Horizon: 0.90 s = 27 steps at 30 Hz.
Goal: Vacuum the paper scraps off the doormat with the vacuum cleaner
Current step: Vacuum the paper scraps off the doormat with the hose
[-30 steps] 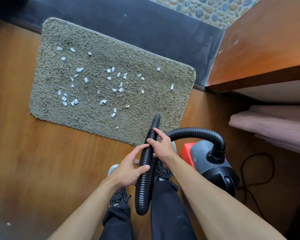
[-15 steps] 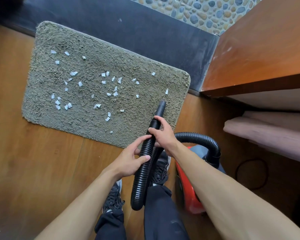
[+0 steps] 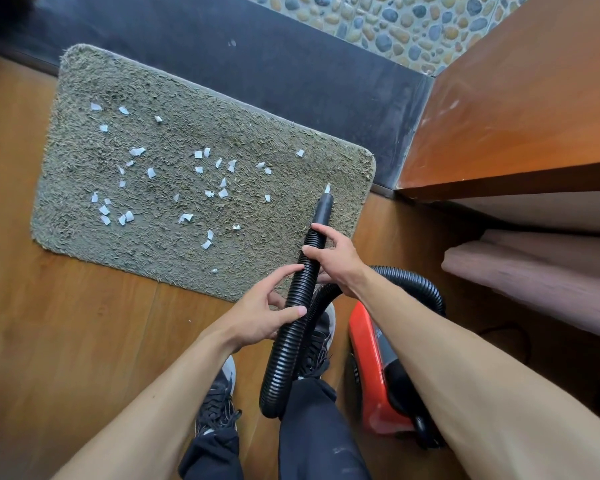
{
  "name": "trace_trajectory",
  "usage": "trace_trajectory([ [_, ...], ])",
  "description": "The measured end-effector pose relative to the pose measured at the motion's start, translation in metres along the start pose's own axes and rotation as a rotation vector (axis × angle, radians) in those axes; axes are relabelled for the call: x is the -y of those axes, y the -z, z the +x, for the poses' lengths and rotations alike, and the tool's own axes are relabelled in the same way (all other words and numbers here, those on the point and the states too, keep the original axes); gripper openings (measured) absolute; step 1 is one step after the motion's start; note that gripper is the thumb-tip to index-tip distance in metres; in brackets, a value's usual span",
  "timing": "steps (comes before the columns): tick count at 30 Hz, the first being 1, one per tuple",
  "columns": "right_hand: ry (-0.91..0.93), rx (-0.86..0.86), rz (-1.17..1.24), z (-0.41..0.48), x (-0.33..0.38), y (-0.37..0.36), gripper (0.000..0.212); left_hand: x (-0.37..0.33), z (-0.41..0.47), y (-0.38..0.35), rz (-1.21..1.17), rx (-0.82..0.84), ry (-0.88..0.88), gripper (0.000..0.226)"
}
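Ribs along the hose (image 3: 293, 327) should give sure purchase. It looks like light, bendy black plastic, likely to flop or kink unless it is held in two places. The right hand (image 3: 333, 258) grips it just behind the smooth nozzle (image 3: 324, 209), fingers curled over the top. That stiffer joint seems the best hold for steering. The left hand (image 3: 264, 313) clasps the hose lower down, thumb on one side, forefinger on the other, the remaining fingers underneath.

The nozzle hangs over the near right corner of the mat (image 3: 257, 126), its tip at a single scrap; I cannot tell whether it touches the pile. The scraps (image 3: 201, 154) lie scattered across the mat's middle and left. They are thin paper, probably lifted easily, though the shaggy pile may snag them. The mat looks soft and light, so it may ride up under suction.

The cleaner (image 3: 371, 358), red and black, sits on the floor (image 3: 84, 323) off the mat's near right corner, beside a shoe (image 3: 323, 341). It is probably heavy enough to tug back on a long reach.
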State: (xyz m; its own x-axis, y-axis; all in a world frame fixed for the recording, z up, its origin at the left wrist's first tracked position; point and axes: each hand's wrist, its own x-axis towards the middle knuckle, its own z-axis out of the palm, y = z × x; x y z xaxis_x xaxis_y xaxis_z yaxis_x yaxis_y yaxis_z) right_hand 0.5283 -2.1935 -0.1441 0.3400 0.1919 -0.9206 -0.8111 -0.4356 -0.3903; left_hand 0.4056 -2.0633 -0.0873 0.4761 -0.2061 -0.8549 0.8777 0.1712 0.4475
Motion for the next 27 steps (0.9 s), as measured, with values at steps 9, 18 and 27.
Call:
trace_trajectory([
  [9, 0.032, 0.072, -0.003, 0.007, 0.005, 0.004, 0.058, -0.011, 0.000, -0.002, 0.010, -0.021, 0.001, 0.066],
  [18, -0.018, 0.197, 0.094, 0.012, 0.001, 0.012, 0.063, -0.011, -0.001, -0.004, -0.026, -0.040, 0.002, 0.065],
  [27, 0.021, 0.105, 0.153, 0.005, -0.007, 0.009, 0.061, -0.009, 0.002, 0.001, -0.068, 0.022, 0.011, 0.064],
])
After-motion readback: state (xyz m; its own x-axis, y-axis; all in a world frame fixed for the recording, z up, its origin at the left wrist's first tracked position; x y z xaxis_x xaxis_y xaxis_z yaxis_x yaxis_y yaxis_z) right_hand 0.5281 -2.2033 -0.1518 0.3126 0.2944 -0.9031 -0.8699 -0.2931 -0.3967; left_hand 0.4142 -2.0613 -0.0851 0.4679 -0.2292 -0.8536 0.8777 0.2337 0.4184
